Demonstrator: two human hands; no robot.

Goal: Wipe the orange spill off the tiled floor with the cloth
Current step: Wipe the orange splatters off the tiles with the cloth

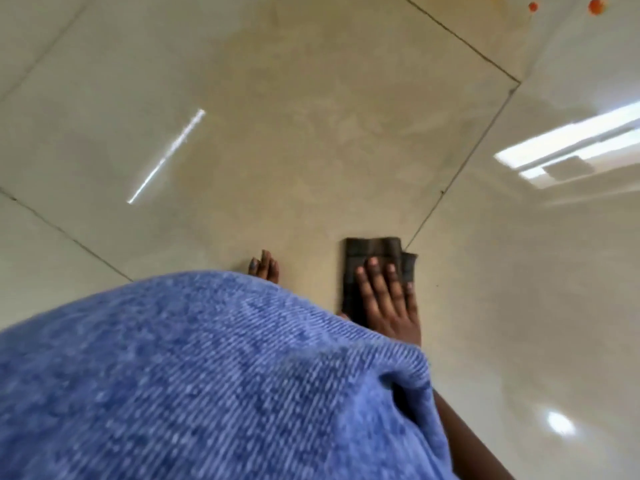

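Pressing right hand (388, 299) flat, fingers spread, on folded dark cloth (374, 261) lying on floor tile (311, 133). Left hand (265, 268) left of cloth, mostly hidden by blue garment (207, 375), grip unclear. Cloth soft, light; best palmed flat. Orange spots (595, 6) far beyond cloth.

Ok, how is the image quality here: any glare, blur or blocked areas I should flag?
Head view: soft overall; bright ceiling-light glare streaks on the glossy beige tiled floor; blurred blue ribbed fabric fills the lower left, hiding most of the left hand; right hand flat on the dark folded cloth; orange spots far corner, fuzzy.
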